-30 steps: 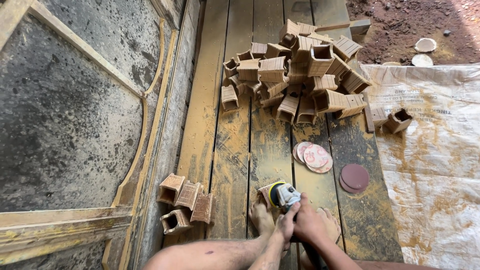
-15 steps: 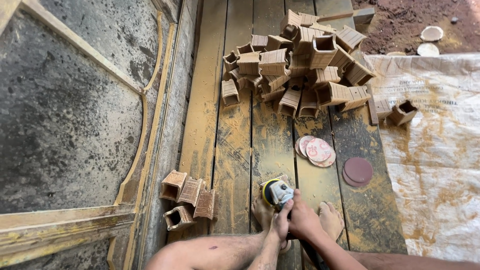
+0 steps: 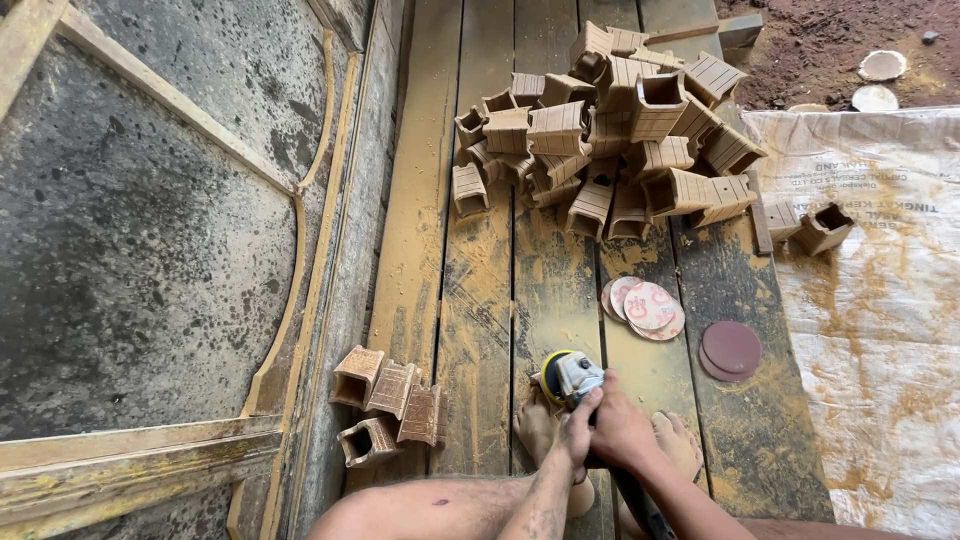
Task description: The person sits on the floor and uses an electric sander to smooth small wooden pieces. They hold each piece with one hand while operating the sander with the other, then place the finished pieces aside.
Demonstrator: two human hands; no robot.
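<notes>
Both hands (image 3: pixel 600 428) are wrapped tight around a small sander (image 3: pixel 570 375), near the bare feet on the dusty wooden floor (image 3: pixel 480 300). 4 blocks (image 3: pixel 385 402) sit left. A big pile (image 3: pixel 610 130) waits far away.

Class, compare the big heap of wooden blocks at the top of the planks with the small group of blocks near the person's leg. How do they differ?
The big heap holds dozens of blocks stacked on each other; the small group holds four, lying flat. The heap lies far from both hands; the group lies beside the left leg. Both are ribbed, hollow, brown wood.
</notes>
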